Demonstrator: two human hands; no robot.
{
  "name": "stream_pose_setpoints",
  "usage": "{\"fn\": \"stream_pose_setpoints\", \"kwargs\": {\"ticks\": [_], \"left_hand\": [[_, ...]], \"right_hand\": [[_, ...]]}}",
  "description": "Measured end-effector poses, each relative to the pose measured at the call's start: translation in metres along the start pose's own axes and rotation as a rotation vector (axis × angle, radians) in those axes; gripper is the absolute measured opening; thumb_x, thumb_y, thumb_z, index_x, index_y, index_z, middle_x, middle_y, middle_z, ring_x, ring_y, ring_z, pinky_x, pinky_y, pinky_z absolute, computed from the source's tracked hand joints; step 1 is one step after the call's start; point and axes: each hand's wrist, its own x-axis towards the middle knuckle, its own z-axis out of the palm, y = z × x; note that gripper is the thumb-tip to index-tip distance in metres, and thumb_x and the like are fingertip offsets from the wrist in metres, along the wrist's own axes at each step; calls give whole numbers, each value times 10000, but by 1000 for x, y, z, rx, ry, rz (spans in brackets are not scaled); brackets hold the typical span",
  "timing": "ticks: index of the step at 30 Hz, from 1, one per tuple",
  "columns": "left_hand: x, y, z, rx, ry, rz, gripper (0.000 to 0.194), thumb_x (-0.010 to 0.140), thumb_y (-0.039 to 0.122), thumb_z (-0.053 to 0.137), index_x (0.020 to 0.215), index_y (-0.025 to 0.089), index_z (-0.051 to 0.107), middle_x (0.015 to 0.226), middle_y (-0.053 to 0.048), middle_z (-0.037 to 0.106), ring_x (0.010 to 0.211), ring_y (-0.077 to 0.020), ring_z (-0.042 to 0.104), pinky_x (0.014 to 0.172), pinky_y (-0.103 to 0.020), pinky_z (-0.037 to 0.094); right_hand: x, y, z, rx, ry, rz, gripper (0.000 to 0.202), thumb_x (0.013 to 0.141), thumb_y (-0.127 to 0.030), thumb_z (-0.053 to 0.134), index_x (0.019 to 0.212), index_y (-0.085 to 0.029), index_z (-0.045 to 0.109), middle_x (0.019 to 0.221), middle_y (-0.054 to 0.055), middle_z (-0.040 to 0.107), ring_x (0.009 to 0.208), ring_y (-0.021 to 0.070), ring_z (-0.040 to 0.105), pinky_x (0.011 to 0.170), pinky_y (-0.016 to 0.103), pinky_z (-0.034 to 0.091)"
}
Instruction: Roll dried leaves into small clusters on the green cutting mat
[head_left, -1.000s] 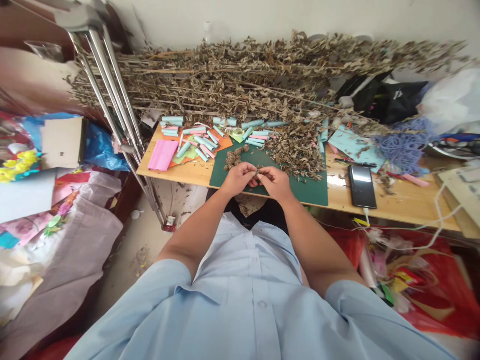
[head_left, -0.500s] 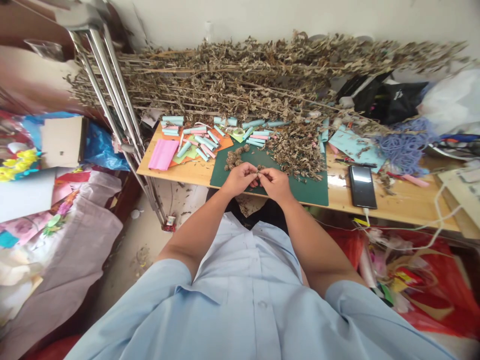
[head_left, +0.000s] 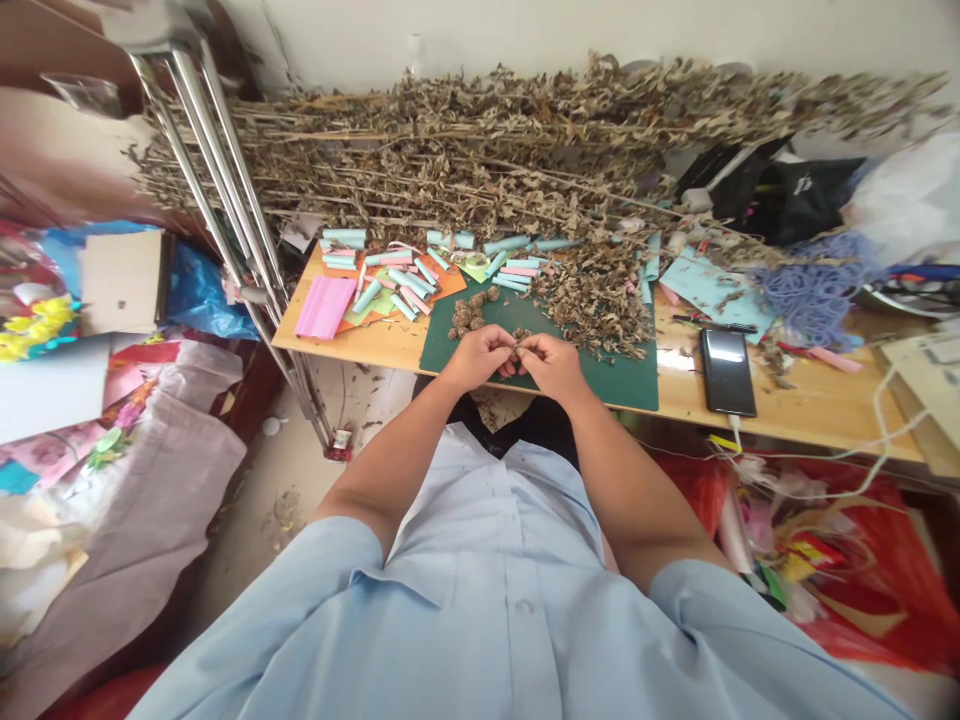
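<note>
My left hand and my right hand meet over the front edge of a green mat. Their fingertips pinch a small piece of dried plant between them, mostly covered by the fingers. Just behind my left hand lies a small pile of rolled dried clumps. A larger heap of loose dried leaves covers the mat's back right part, beyond my right hand.
Long dried stalks span the back of the table. Paper rolls and pink paper lie left. A phone, purple cord and white cable are right. Metal crutches lean at the left.
The fingertips have shifted very slightly around the dried piece, and the view has moved a little. Both hands keep their pinch in the same place.
</note>
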Motion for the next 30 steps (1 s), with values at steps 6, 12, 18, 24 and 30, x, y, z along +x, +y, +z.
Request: {"fn": "stream_pose_setpoints", "kwargs": {"ticks": [6, 12, 18, 24, 30], "left_hand": [[1, -2, -2, -92, -29, 10, 130, 830, 169, 662, 923, 103, 601, 719, -36, 699, 564, -134, 690, 541, -245, 573], [1, -4, -5, -169, 4, 1, 213, 805, 223, 708, 935, 113, 580, 730, -39, 709, 557, -158, 699, 531, -268, 578], [2, -3, -6, -198, -3, -17, 298, 805, 289, 739, 983, 125, 566, 752, -39, 719, 586, -161, 713, 539, -261, 576], [2, -1, -4, -168, -13, -27, 273, 832, 279, 722, 991, 124, 563, 726, -20, 697, 565, -142, 696, 536, -248, 569], [3, 0, -4, -153, -12, -22, 231, 852, 252, 689, 991, 118, 561, 713, -19, 690, 555, -149, 695, 525, -256, 570]], "right_hand": [[1, 0, -3, 52, -25, 8, 137, 825, -322, 655, 806, -193, 695, 690, 14, 728, 548, 153, 657, 549, 277, 528], [1, 0, -6, 86, 47, 51, 159, 842, -348, 662, 812, -196, 701, 582, -7, 678, 462, 127, 580, 475, 249, 458], [2, 3, -4, 87, 118, 70, 239, 863, -431, 673, 888, -198, 721, 574, -12, 667, 454, 127, 561, 467, 252, 452], [1, -2, -1, 52, 53, 15, 233, 860, -422, 675, 885, -195, 721, 692, 16, 720, 550, 151, 637, 581, 298, 548], [-2, -1, 1, 77, 20, -48, 247, 839, -443, 708, 916, -209, 714, 806, 35, 761, 618, 172, 686, 617, 320, 585]]}}
